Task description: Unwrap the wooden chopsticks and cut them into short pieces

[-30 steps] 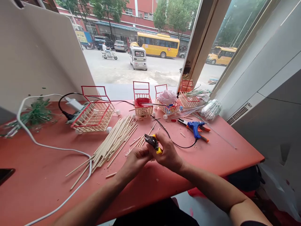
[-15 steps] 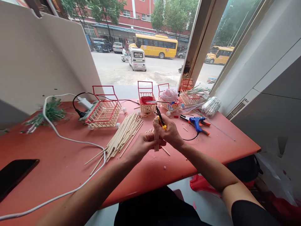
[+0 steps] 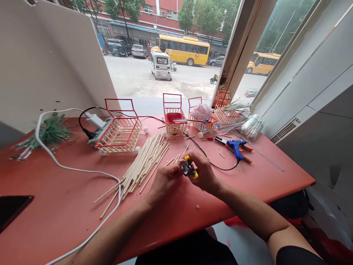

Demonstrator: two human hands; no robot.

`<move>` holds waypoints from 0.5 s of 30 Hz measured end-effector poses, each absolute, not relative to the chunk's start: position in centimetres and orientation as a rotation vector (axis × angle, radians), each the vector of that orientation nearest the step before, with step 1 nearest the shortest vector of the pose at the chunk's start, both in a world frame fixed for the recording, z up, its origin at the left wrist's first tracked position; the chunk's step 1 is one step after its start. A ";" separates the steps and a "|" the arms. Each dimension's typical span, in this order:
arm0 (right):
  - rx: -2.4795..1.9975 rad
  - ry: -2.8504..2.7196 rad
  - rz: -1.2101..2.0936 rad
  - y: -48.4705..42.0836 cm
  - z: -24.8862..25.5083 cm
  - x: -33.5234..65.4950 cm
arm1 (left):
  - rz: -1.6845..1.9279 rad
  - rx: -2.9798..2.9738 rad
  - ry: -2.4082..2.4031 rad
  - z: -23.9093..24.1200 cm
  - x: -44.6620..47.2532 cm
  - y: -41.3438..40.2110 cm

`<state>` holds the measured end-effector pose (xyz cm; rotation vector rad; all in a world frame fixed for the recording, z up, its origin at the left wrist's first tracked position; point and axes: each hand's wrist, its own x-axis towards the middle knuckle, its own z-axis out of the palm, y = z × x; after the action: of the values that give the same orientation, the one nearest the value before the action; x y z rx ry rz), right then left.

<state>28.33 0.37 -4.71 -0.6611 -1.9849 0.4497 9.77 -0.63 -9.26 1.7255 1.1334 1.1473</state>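
My left hand [image 3: 164,181] is closed around a small bundle of short wooden sticks [image 3: 181,162], seen nearly end-on. In my right hand [image 3: 205,172] is a pair of yellow-and-black handled cutting pliers [image 3: 189,168]. The head of the pliers is right against the ends of the bundle; I cannot tell whether the jaws touch the wood. Just left of my hands lies a large pile of long, thin wooden sticks [image 3: 147,160]. A few short stick pieces [image 3: 173,160] rest on the table behind the bundle.
Model carts of sticks with red trim stand at the back: a large one [image 3: 120,134], one with a red dish [image 3: 174,121] and two more. A blue glue gun [image 3: 237,149] lies right. A white cable [image 3: 79,167] crosses the red table [image 3: 68,198]; a phone [image 3: 15,209] lies left.
The bundle and the pliers have tilted, so the sticks now point end-on towards me. The pliers' head has turned down to the stick ends. The view has shifted slightly.
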 end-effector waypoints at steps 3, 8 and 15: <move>-0.730 -1.940 0.486 0.4 -4.7 28.3 | 1.137 1.774 1.146 -9.3 9.9 -0.7; -0.915 -1.872 0.634 0.3 -4.4 28.1 | 1.142 1.779 1.160 -8.4 10.0 -1.0; -0.935 -1.817 0.675 0.5 -4.1 27.7 | 1.154 1.686 1.088 -7.1 10.7 -1.6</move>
<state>27.72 0.53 -4.07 -0.9346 -1.8175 0.6749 10.68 -1.64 -7.08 1.6864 1.0881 1.1542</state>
